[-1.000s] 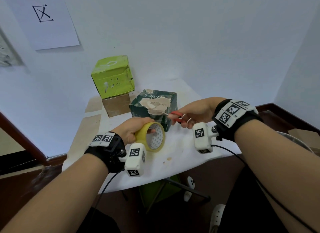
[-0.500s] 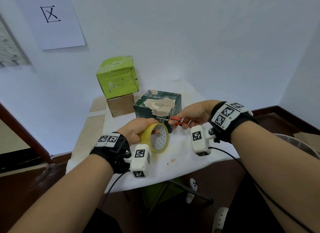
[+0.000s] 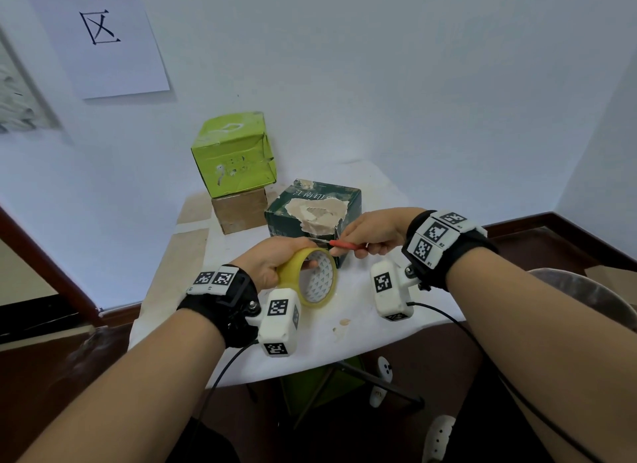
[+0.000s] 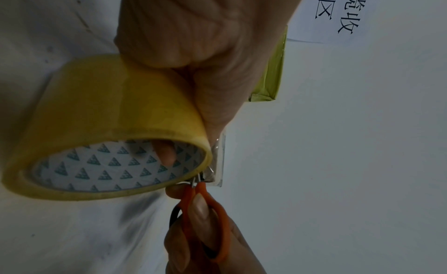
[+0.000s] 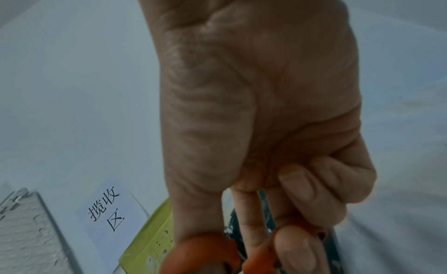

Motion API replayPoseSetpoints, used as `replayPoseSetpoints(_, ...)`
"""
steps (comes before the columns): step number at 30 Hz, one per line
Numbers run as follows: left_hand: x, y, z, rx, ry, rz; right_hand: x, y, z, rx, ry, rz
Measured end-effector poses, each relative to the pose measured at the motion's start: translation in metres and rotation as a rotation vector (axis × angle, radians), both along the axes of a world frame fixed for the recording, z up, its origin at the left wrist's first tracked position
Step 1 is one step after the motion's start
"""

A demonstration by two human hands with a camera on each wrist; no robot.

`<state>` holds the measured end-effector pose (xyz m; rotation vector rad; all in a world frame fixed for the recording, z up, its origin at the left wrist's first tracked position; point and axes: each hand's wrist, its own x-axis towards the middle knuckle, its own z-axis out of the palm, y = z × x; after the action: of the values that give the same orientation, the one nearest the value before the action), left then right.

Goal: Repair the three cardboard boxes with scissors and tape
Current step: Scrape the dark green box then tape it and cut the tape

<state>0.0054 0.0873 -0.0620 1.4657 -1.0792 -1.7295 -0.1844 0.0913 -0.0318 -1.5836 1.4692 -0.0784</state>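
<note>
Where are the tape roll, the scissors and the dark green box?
tape roll (image 3: 290, 269): head view, yellow outer band.
scissors (image 4: 221, 226): left wrist view, orange handle loop.
dark green box (image 3: 351, 200): head view, top right corner.

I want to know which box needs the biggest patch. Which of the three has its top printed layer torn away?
The dark green box, nearest the hands: a pale torn patch bares its top. The lime green box sits stacked on the plain brown box.

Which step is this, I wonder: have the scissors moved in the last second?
Yes: against the dark green box, the scissors shifted left and down, toward the tape roll.
</note>
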Motion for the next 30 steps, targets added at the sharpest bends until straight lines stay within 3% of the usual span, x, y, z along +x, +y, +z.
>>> replayPoseSetpoints(7,-0.001,-0.002,0.000,-0.006,0.004,-0.013,-0.007,-0.002,-0.006,-0.119,-0.045,-0.021)
replayPoseSetpoints(10,0.006,-0.001,0.005,-0.032,-0.066,-0.062,-0.006,0.001,-0.007,-0.079,-0.078,-0.034)
replayPoseSetpoints(12,0.015,-0.002,0.011,-0.106,-0.208,-0.127,-0.004,0.003,-0.006,0.009,-0.022,-0.009)
replayPoseSetpoints(14,0.028,-0.004,0.018,-0.235,-0.433,-0.147,-0.005,0.006,-0.006,0.076,0.151,0.036)
replayPoseSetpoints(17,0.047,-0.014,0.028,-0.556,-0.801,-0.111,-0.011,0.008,-0.009,0.105,0.425,0.048)
replayPoseSetpoints(20,0.063,-0.024,0.024,-0.806,-1.152,-0.093,-0.023,0.013,-0.010,0.106,0.523,-0.027)
replayPoseSetpoints(23,0.067,-0.028,0.007,-0.766,-1.308,-0.302,-0.035,0.018,-0.015,-0.013,0.466,-0.228)
replayPoseSetpoints(25,0.064,-0.026,-0.001,-0.684,-1.320,-0.477,-0.043,0.020,-0.019,-0.133,0.414,-0.340)
replayPoseSetpoints(28,0.060,-0.025,-0.003,-0.686,-1.257,-0.487,-0.046,0.018,-0.026,-0.126,0.221,-0.453)
replayPoseSetpoints(30,0.056,-0.024,0.002,-0.753,-1.351,-0.415,-0.045,0.011,-0.031,-0.148,0.024,-0.569)
